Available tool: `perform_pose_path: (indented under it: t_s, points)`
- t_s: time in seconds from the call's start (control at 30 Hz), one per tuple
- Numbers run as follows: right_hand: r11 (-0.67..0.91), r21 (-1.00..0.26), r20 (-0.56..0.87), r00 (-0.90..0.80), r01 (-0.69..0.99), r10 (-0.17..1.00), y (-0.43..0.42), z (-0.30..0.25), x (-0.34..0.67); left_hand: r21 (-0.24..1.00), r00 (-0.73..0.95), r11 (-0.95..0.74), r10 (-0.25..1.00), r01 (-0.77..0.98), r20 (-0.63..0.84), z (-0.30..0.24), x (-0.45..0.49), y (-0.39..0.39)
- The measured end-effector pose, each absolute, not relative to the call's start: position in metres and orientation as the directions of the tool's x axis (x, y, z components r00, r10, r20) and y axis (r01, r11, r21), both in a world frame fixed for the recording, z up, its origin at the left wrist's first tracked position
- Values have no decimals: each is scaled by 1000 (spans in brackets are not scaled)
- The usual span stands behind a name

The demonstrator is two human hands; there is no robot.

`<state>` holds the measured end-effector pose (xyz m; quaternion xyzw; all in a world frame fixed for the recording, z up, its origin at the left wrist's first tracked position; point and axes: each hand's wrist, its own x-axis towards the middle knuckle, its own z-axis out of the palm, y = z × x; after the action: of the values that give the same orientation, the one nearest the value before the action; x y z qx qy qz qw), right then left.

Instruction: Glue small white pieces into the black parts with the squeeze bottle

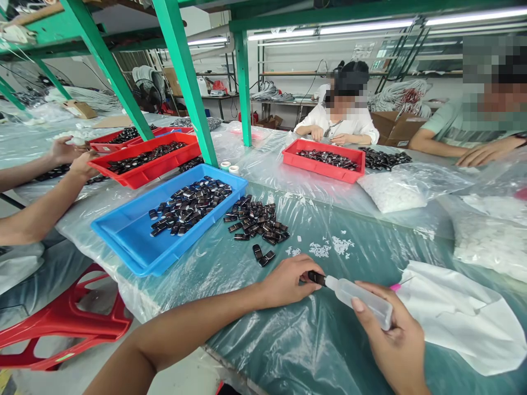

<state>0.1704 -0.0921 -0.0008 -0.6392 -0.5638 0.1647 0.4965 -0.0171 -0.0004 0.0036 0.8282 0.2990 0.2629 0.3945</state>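
Observation:
My left hand point(288, 281) pinches a small dark part point(316, 277) at the near table edge. My right hand point(395, 337) is wrapped round a clear squeeze bottle point(362, 300), its nozzle touching that part. Two loose dark parts point(262, 254) lie just beyond my left hand. A pile of the same dark parts point(257, 221) sits further out, beside a blue tray point(135, 241) holding several more. Small white bits point(325, 248) are scattered ahead of my hands.
A white cloth point(465, 315) lies at the right. Red trays point(148, 170) point(323, 164) of dark parts, bags of white pieces point(391, 192), green frame posts point(185, 82) and a red stool point(66, 321) surround me. Other people sit across and at left.

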Motion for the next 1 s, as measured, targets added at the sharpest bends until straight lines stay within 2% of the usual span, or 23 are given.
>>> perform_pose_path:
  t_s: [0.13, 0.33, 0.57, 0.73, 1.0]
  points:
    - [77, -813, 341, 364, 577, 867, -95, 2, 164, 783, 691, -543, 691, 304, 211, 4, -17, 0]
    - [87, -791, 380, 375, 606, 845, -96, 9, 159, 778, 672, -541, 708, 321, 215, 3, -16, 0]
    - [69, -840, 329, 404, 539, 853, -97, 12, 156, 807, 661, -492, 729, 326, 177, 4, -16, 0]
    - [59, -834, 325, 402, 549, 856, -97, 9, 158, 817, 687, -498, 703, 291, 184, 3, -16, -1]
    - [61, -914, 243, 422, 400, 873, -97, 11, 151, 787, 662, -504, 731, 355, 168, 1, -16, 0]
